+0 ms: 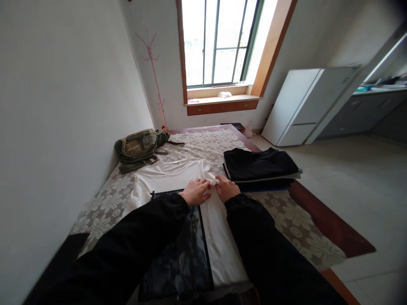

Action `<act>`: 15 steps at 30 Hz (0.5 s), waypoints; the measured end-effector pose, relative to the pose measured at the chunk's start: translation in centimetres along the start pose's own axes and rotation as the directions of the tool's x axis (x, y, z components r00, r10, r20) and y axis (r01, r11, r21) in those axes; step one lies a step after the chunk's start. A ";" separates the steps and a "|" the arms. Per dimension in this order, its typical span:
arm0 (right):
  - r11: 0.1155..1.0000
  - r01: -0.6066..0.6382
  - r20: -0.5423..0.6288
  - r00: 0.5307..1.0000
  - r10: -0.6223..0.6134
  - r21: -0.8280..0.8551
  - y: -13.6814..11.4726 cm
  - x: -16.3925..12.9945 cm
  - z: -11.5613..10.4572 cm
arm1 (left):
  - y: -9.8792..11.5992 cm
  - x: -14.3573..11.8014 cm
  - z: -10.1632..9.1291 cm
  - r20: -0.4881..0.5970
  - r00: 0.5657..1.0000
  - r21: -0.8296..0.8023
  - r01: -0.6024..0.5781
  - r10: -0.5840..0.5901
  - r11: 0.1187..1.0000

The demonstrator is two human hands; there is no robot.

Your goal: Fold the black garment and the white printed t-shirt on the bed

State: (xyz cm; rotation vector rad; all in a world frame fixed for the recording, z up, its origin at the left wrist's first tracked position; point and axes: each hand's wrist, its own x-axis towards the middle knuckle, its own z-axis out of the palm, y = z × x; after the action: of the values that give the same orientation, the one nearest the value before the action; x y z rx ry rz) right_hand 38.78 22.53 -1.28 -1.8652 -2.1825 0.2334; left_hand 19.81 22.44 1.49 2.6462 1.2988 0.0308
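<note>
A white long-sleeved shirt (222, 237) lies spread out on the table, its neckline toward the far side. On top of it rests a dark, glossy flat board (181, 254) with a black rim. My left hand (195, 192) lies over the board's upper right corner, fingers stretched across the shirt toward the sleeve and thumb apart. Just right of it, my right hand (227, 189) pinches the bunched white sleeve between thumb and fingers, near the shoulder. The fingertips of both hands are close together. My black sleeves cover part of the shirt and board.
A stack of folded dark clothes (260, 164) sits right of the shirt. An olive backpack (140, 146) stands at the back left against the wall. A patterned lace cloth (295, 220) covers the reddish wooden table (330, 222). Beyond are a pink coat rack (155, 78) and a white fridge (295, 106).
</note>
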 end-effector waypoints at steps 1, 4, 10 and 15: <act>1.000 -0.018 -0.013 1.000 0.018 -0.002 0.0 -0.1 -0.4 | -0.1 0.3 -0.1 0.002 1.000 0.005 0.006 -0.006 1.000; 0.997 -0.077 -0.094 0.993 0.077 0.006 -0.1 -0.2 -1.6 | -0.5 1.4 0.0 0.009 0.999 0.006 0.034 -0.034 0.999; 0.993 -0.024 -0.374 0.925 0.065 0.113 0.7 -0.2 -2.2 | 0.2 4.7 1.6 0.001 0.991 -0.024 0.135 -0.135 0.991; 0.933 0.094 -0.522 0.846 0.109 0.346 1.6 0.5 -1.8 | 1.9 7.0 3.3 -0.024 0.986 -0.118 0.159 -0.163 0.980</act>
State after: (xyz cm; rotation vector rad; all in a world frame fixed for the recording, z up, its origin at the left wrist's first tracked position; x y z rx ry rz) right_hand 40.78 23.17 0.06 -1.5022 -1.6217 0.0873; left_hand 25.96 26.22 -1.85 2.4466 1.4708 0.1240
